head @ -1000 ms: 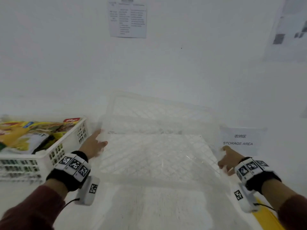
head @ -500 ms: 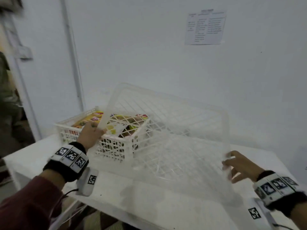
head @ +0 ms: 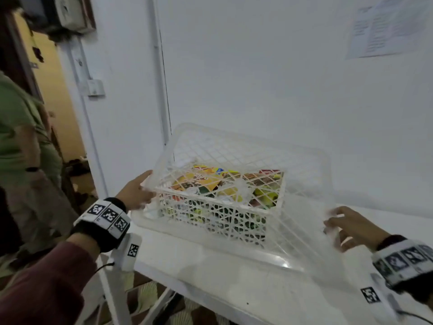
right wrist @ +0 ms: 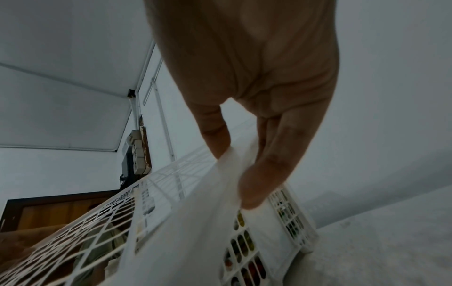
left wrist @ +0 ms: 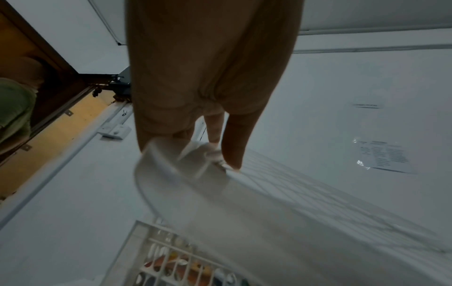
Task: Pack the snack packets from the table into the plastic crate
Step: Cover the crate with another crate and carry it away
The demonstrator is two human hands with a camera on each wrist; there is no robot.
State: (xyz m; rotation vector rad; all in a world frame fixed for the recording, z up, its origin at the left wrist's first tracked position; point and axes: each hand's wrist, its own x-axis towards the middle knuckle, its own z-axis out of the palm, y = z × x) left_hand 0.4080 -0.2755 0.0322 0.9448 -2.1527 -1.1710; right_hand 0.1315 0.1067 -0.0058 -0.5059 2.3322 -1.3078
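I hold a large see-through lattice crate [head: 302, 174] tilted above the white table [head: 210, 273]. My left hand [head: 143, 188] grips its left rim and my right hand [head: 332, 221] pinches its right rim. In the left wrist view the fingers [left wrist: 232, 139] curl on the crate's corner [left wrist: 186, 174]. In the right wrist view the thumb and fingers [right wrist: 264, 174] clamp the crate's edge [right wrist: 195, 212]. Behind and under the crate stands a smaller white basket [head: 210, 221] filled with colourful snack packets [head: 206, 179].
A person in a green shirt [head: 16, 137] stands at the left by a doorway. The table's left edge and legs [head: 117, 301] are below my left wrist. A printed sheet [head: 386, 29] hangs on the white wall behind.
Both hands have carried the see-through crate leftward until it sits in front of and over the white basket. My view has swung left, bringing the doorway and the person into sight.
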